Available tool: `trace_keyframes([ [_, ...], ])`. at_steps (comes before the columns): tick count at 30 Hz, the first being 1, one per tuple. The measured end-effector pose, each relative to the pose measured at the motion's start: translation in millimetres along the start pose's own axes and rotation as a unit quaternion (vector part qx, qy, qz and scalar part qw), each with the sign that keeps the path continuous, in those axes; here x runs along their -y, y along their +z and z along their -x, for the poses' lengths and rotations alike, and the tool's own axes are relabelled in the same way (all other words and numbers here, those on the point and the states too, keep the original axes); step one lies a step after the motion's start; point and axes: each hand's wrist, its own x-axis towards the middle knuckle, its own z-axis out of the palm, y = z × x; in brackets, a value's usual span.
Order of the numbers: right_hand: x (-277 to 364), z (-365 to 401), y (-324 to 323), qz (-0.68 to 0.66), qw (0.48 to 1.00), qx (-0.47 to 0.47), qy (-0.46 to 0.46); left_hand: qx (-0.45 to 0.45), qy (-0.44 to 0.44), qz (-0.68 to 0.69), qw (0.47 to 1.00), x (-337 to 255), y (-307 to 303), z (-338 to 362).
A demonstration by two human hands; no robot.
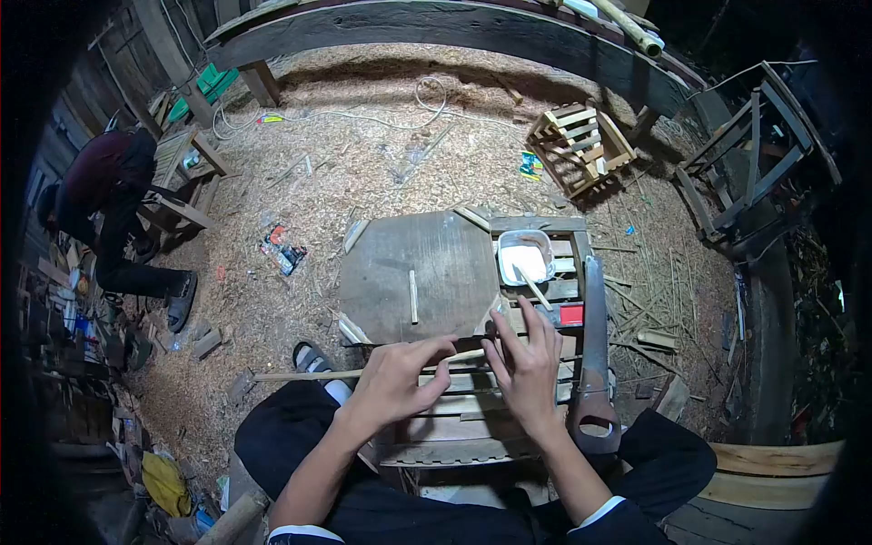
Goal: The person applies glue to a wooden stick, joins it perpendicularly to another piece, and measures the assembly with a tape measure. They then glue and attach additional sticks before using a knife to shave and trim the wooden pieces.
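Note:
My left hand (400, 381) hovers over the slatted wooden stand, thumb and fingers apart in a loose curve. A long thin wooden stick (309, 375) runs behind it, with a grey, wider end at the far left. Close by, my right hand (529, 368) has its fingers spread near the lower right corner of a wooden board (381, 272). The board has pale pieces at its corners and a short wood strip (413, 296) lying on it. A white tub (525, 245) of white paste, with a small stick (534, 289) in it, stands beyond my right hand. Right of that hand lies a handsaw (595, 345).
Wood shavings cover the ground (363, 163). A slatted wooden crate (581, 150) sits at the back right, and a wooden frame (749, 154) stands farther right. Another person (118, 191) bends over at the left. A heavy beam (436, 32) crosses the back.

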Motion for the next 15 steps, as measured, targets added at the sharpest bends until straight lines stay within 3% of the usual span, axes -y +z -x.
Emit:
trace_keyframes([
  [7,-11,28,-41,0.013,0.999,-0.047,0.021,0.024,-0.021,0.032,0.999,-11,14,-4],
  [9,-14,52,-54,0.004,0.994,-0.036,0.099,0.024,-0.047,0.04,0.998,-21,22,-4],
  [15,-36,123,-81,0.078,0.979,-0.011,0.188,0.003,0.03,0.028,0.999,-38,74,-5],
])
